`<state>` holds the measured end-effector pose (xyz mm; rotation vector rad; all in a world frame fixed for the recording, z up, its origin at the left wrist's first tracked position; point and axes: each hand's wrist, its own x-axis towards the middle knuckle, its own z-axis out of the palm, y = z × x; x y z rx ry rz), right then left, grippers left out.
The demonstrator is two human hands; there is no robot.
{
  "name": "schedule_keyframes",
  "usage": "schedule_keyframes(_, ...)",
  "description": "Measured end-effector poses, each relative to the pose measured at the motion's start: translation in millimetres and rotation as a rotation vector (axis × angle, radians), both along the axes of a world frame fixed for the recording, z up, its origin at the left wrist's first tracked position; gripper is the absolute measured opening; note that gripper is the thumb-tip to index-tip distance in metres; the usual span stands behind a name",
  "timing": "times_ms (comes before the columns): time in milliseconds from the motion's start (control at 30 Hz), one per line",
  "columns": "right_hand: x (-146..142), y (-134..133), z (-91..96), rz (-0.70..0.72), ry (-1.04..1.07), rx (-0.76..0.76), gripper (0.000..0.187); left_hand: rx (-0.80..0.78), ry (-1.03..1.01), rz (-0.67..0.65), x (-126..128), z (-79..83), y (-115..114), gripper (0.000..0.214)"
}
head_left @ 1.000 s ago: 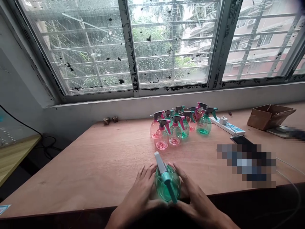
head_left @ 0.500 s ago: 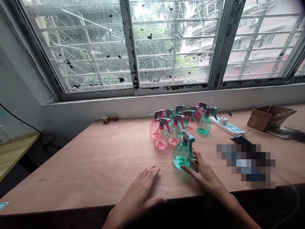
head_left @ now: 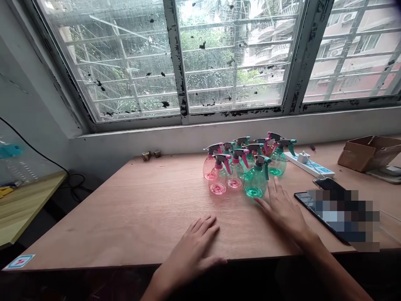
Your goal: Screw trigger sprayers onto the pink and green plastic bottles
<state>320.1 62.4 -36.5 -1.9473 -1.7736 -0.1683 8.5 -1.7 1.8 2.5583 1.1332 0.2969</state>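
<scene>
My left hand [head_left: 197,244] lies palm down near the table's front edge, fingers stretched out, holding nothing. My right hand [head_left: 278,209] is beside the lower right of a green spray bottle [head_left: 255,182], fingers extended; whether a fingertip still touches it I cannot tell. That bottle stands upright with a little liquid showing green at its base. Directly left of it stands a pink spray bottle [head_left: 218,182]. Several more pink and green spray bottles are grouped close behind, among them a green spray bottle [head_left: 277,164] at the right rear. Some are partly hidden.
Right of the bottles lie a white power strip [head_left: 310,165] with a plug and a dark phone [head_left: 308,202], partly blurred out. A cardboard box [head_left: 357,155] sits farther right. Two small blocks [head_left: 146,156] rest by the back wall. A label [head_left: 19,262] marks the front left corner.
The green spray bottle has moved back from the front to stand beside the pink bottle. My right hand has gone forward with it and straightened its fingers. The view has shifted slightly.
</scene>
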Motion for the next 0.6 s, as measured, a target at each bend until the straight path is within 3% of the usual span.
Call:
schedule_keyframes(200,-20.8,-30.1,-19.3,0.118,-0.03,0.017,0.092,0.034,0.046,-0.009,1.7,1.1,-0.3,0.067)
schedule_keyframes(367,-23.1,-36.1,-23.7,0.222,0.068,0.003,0.067,0.053,0.071,-0.009,1.7,-0.6,2.4,0.065)
schedule_keyframes(467,-19.2,-39.3,-13.5,0.415,0.109,-0.056,0.056,0.052,0.085,-0.005,1.7,-0.9,3.7,0.064)
schedule_keyframes(600,-16.4,-48.2,4.0,0.75,0.118,-0.245,0.056,0.062,0.089,-0.01,2.0,-1.5,4.2,0.063)
